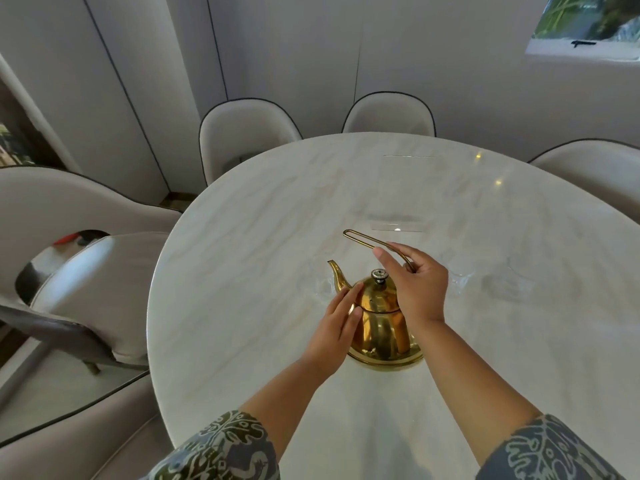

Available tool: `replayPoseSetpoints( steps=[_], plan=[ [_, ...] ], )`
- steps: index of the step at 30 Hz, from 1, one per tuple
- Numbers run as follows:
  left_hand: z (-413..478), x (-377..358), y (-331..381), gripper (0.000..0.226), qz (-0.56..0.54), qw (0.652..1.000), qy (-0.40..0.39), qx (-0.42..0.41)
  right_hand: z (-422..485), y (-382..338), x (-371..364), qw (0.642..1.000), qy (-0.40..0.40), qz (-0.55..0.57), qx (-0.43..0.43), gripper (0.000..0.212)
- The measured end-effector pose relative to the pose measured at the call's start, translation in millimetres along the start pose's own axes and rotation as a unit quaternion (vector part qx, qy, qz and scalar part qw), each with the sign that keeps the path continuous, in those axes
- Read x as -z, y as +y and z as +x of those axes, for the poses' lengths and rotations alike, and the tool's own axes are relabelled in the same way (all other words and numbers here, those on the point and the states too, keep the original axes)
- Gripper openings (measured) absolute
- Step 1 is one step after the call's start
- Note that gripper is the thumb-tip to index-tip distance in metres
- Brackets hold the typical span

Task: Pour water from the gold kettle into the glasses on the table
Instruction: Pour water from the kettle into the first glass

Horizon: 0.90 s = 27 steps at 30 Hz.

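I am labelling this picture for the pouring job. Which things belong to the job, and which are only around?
Belong to the job:
gold kettle
kettle handle
clear glasses, faint, hard to count
left hand
right hand
marble table

Only around:
chairs
window

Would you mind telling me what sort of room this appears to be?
Most likely a home dining room: an oval marble-look table ringed by upholstered chairs, with a gold kettle on it.
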State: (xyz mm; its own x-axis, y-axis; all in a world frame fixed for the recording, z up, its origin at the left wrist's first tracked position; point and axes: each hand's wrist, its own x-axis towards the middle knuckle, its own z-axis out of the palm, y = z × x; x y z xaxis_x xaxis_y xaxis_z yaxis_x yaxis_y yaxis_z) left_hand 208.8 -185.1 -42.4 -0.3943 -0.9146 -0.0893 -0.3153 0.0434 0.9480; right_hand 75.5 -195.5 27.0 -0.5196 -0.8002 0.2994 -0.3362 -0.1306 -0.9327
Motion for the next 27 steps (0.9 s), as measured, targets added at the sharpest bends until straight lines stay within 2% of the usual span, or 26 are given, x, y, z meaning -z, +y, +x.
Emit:
replayPoseSetpoints(
  steps=[15,27],
  plan=[
    [10.4,1.7,2.2,0.042,-0.052,0.999,0.007,0.012,20.7,0.4,-16.6,0.999,-0.025,-0.045,-0.001,0.04],
    [11.4,2.1,2.8,0.041,-0.045,0.999,0.014,0.019,24.8,-3.0,-21.1,0.997,-0.04,-0.07,0.002,0.041]
  ],
)
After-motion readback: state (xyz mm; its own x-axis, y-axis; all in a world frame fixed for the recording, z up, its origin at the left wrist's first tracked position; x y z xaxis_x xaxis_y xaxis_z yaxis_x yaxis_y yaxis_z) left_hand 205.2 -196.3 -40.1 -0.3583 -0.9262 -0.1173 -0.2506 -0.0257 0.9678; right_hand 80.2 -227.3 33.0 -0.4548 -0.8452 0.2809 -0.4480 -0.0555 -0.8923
